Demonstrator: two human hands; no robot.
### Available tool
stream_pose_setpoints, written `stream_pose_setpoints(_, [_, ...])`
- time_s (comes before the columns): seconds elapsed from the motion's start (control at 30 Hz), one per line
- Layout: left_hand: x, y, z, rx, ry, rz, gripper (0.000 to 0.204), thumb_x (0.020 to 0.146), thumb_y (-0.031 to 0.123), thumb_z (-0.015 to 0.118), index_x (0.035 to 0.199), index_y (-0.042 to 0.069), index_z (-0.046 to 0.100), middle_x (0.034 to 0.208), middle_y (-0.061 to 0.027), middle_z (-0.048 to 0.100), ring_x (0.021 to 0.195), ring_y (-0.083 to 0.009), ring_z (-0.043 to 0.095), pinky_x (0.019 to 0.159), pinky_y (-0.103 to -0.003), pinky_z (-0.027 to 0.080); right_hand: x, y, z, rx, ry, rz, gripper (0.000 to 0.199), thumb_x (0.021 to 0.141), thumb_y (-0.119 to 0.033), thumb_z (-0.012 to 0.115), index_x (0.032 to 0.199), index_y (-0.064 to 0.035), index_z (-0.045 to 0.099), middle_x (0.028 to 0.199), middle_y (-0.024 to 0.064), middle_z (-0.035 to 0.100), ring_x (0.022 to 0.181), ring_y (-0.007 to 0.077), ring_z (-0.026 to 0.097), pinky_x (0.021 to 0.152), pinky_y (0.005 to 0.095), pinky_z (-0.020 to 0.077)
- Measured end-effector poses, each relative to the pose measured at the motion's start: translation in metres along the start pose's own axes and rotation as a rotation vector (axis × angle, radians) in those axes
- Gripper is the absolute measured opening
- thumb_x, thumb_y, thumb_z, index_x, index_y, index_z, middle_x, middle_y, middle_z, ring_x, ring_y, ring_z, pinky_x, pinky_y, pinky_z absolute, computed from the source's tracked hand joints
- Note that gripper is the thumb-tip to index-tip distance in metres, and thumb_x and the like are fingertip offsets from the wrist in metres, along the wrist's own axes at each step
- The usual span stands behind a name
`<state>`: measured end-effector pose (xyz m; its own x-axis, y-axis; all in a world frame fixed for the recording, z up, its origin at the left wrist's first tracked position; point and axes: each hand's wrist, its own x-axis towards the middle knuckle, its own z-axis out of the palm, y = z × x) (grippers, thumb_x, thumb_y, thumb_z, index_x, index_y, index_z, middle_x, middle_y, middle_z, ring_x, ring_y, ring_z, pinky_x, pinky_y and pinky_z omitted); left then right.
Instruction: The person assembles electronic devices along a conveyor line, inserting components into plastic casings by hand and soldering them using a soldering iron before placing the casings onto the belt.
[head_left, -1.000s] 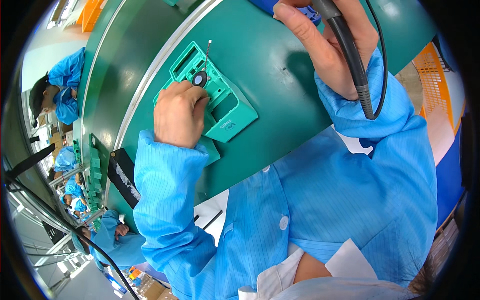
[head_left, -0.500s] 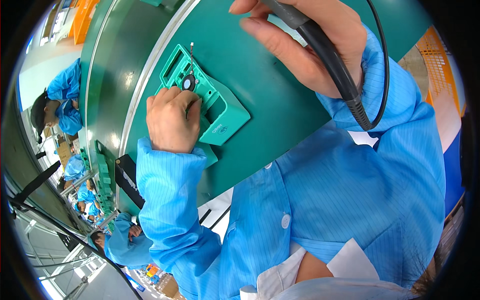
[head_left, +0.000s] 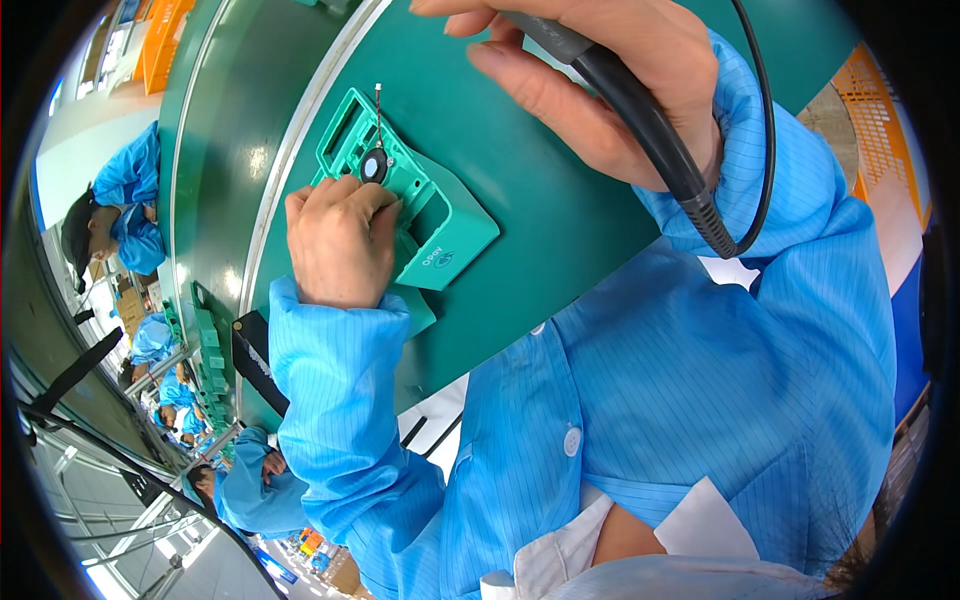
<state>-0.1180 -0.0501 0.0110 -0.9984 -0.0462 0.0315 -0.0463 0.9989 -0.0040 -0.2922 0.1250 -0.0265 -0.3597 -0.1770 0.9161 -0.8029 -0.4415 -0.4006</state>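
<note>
A green plastic housing (head_left: 455,215) lies tilted on the green work surface, its open inside showing. Set into it is a small round black speaker (head_left: 374,166), from which a thin wire with a white plug (head_left: 378,90) sticks out past the rim. My left hand (head_left: 340,245) rests on the housing's near left side, fingers curled and gripping it; the fingertips are partly hidden. Up at the right, my right hand (head_left: 640,90) is closed round a black corded electric screwdriver (head_left: 640,115), held above the surface apart from the housing. Its tip is out of view.
The screwdriver's black cable (head_left: 768,120) loops beside my right sleeve. A metal rail (head_left: 290,150) runs along the surface's left edge, with a black object (head_left: 258,360) near my left forearm. Several co-workers in blue sit along the line at left, near more green housings (head_left: 210,350).
My right hand and the screwdriver have shifted slightly left and up. My left hand has moved a touch left, still on the housing, which stays nearly in place.
</note>
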Motion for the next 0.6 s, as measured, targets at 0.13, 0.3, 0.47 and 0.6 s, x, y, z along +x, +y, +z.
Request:
stream_pose_setpoints(0.13, [0.001, 0.001, -0.002, 0.0, -0.017, 0.016, 0.006, 0.07, 0.006, 0.073, 0.074, 0.007, 0.069, 0.069, -0.0068, 0.059, 0.07, -0.0263, 0.057, 0.074, -0.036, 0.04, 0.004, -0.003, -0.006, -0.05, -0.042, -0.015, 0.035, 0.074, 0.01, 0.063, 0.108, 0.0019, 0.065, 0.082, 0.0151, 0.065, 0.064, 0.025, 0.063, 0.055, 0.0311, 0.0492])
stream_pose_setpoints(0.3, [0.001, -0.001, -0.006, -0.007, -0.052, 0.015, 0.006, 0.071, 0.004, 0.071, 0.076, 0.007, 0.07, 0.072, -0.0074, 0.061, 0.073, -0.0275, 0.059, 0.077, -0.036, 0.041, 0.002, 0.002, 0.002, 0.0, 0.04, -0.033, 0.031, 0.076, 0.008, 0.064, 0.107, 0.0026, 0.064, 0.081, 0.0154, 0.065, 0.064, 0.0251, 0.063, 0.054, 0.0307, 0.049])
stream_pose_setpoints(0.47, [0.001, -0.006, -0.015, -0.091, -0.106, -0.016, 0.011, 0.072, 0.001, 0.07, 0.082, 0.006, 0.071, 0.078, -0.0085, 0.064, 0.078, -0.0292, 0.061, 0.079, -0.036, 0.042, 0.011, -0.007, -0.002, -0.029, 0.017, -0.044, 0.027, 0.079, 0.007, 0.065, 0.106, 0.0036, 0.064, 0.081, 0.0163, 0.065, 0.063, 0.0254, 0.063, 0.054, 0.0306, 0.0492])
stream_pose_setpoints(0.6, [0.003, -0.004, -0.026, -0.113, -0.113, -0.033, 0.019, 0.072, -0.004, 0.067, 0.088, 0.004, 0.071, 0.08, -0.0091, 0.064, 0.08, -0.0287, 0.06, 0.077, -0.035, 0.045, 0.002, 0.006, 0.004, 0.001, 0.056, -0.07, 0.028, 0.078, 0.008, 0.065, 0.106, 0.0049, 0.064, 0.08, 0.0167, 0.065, 0.063, 0.0255, 0.063, 0.053, 0.0303, 0.0494])
